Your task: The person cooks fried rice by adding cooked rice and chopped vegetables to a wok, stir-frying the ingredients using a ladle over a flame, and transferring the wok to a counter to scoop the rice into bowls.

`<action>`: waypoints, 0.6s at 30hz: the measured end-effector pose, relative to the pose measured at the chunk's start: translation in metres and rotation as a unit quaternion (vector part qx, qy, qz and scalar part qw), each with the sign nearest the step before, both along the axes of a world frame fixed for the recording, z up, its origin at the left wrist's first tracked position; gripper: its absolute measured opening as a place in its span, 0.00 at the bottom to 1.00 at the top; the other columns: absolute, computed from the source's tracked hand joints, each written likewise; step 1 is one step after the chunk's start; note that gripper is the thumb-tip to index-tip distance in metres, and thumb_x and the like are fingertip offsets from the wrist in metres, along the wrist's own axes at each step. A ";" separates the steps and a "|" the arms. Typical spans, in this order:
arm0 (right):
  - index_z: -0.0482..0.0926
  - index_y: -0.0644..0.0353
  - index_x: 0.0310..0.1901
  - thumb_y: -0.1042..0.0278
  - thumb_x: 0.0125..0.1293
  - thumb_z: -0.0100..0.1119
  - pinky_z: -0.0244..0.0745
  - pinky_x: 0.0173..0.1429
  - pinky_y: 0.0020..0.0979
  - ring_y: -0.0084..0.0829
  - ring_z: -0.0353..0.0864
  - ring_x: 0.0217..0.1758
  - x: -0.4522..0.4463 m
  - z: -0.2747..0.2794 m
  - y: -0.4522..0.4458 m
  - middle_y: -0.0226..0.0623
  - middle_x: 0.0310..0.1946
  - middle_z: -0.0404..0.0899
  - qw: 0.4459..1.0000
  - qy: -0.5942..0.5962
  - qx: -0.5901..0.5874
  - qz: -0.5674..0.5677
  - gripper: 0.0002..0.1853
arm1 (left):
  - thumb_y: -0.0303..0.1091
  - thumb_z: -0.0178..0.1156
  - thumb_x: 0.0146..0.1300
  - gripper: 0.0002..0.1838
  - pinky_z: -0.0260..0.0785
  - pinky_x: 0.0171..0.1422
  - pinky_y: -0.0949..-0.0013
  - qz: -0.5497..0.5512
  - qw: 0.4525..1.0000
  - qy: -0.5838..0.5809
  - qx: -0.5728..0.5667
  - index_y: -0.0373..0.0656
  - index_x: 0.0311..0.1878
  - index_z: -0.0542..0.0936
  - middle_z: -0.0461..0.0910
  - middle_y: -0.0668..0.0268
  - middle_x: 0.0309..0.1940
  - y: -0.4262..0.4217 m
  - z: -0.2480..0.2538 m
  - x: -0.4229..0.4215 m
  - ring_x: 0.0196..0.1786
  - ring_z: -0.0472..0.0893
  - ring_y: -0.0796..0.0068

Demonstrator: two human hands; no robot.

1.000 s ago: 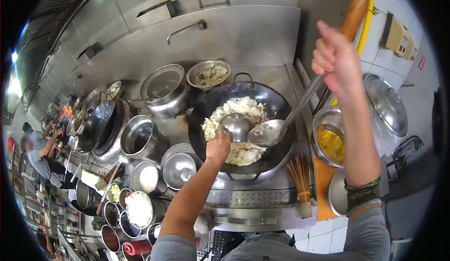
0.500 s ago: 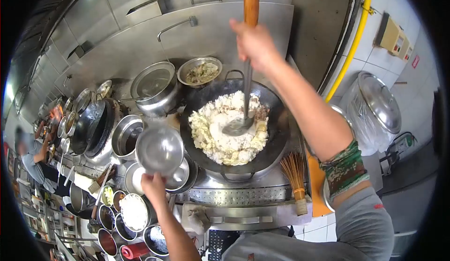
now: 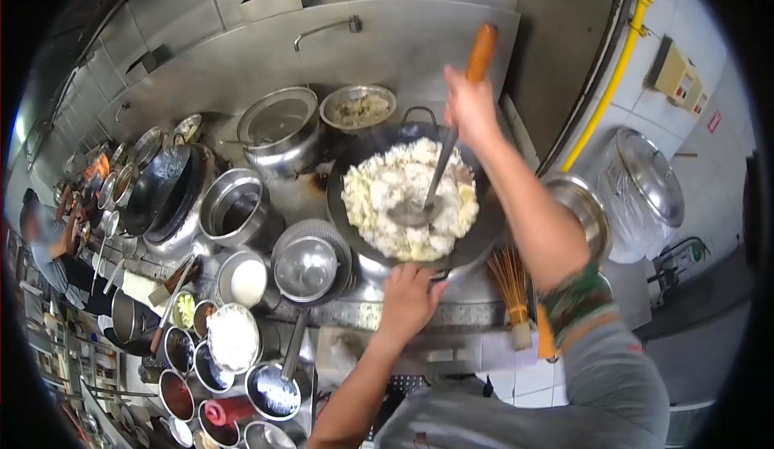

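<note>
My right hand (image 3: 473,109) is closed around the wooden handle of a wok spatula (image 3: 444,159), which slants down into a large black wok (image 3: 484,235). White rice mixed with yellowish egg (image 3: 379,179) fills much of the wok, and the spatula's blade lies partly buried in its middle. At the near rim, my left hand (image 3: 409,302) has its fingers curled over the wok's edge by the loop handle (image 3: 440,274), partly covering it. Left of the wok, a small metal bowl (image 3: 305,268) rests in a perforated strainer with a long handle (image 3: 297,344).
Behind the wok stand a lidded pot (image 3: 278,118) and a metal bowl of food (image 3: 359,110). A bamboo brush (image 3: 509,288) lies at the right. Several seasoning containers, one holding a red bottle (image 3: 228,410), crowd the lower left. Another person (image 3: 50,235) works far left.
My left hand has let go of the metal bowl, which now sits in the strainer, and moved right to the wok's near rim. The spatula handle has tilted right and come lower.
</note>
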State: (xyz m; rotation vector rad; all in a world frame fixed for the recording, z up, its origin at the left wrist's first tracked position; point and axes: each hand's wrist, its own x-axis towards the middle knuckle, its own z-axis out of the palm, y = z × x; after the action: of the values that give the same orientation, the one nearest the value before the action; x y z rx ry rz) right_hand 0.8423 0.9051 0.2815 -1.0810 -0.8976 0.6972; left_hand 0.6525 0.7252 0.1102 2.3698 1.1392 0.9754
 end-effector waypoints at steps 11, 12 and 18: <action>0.64 0.54 0.21 0.64 0.66 0.57 0.56 0.14 0.29 0.19 0.58 0.09 0.002 0.033 -0.070 0.23 0.10 0.57 0.999 0.000 0.040 0.001 0.17 | 0.34 0.66 0.57 0.11 0.63 0.46 0.53 0.026 0.999 -0.012 -0.024 0.38 0.35 0.75 0.70 0.53 0.34 -0.051 -0.027 -0.014 0.39 0.69 0.49; 0.64 0.54 0.20 0.64 0.66 0.57 0.55 0.14 0.28 0.19 0.57 0.09 0.007 0.035 -0.085 0.23 0.09 0.56 0.996 0.025 0.088 0.011 0.18 | 0.34 0.66 0.57 0.11 0.63 0.45 0.52 0.009 1.000 -0.011 0.009 0.38 0.33 0.74 0.70 0.53 0.34 -0.063 -0.036 -0.028 0.39 0.69 0.48; 0.60 0.49 0.19 0.60 0.67 0.58 0.53 0.18 0.28 0.19 0.52 0.10 0.018 0.054 -0.105 0.21 0.10 0.54 0.995 0.043 0.085 0.032 0.21 | 0.34 0.65 0.58 0.11 0.64 0.45 0.51 -0.004 0.999 -0.022 0.032 0.39 0.33 0.73 0.70 0.51 0.34 -0.029 0.000 -0.024 0.41 0.70 0.48</action>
State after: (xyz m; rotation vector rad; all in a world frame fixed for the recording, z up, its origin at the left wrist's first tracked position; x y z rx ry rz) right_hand 0.8607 0.8002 0.3354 -0.8685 -0.9043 0.7012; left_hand 0.6281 0.6961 0.1101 2.3896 1.0974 1.0708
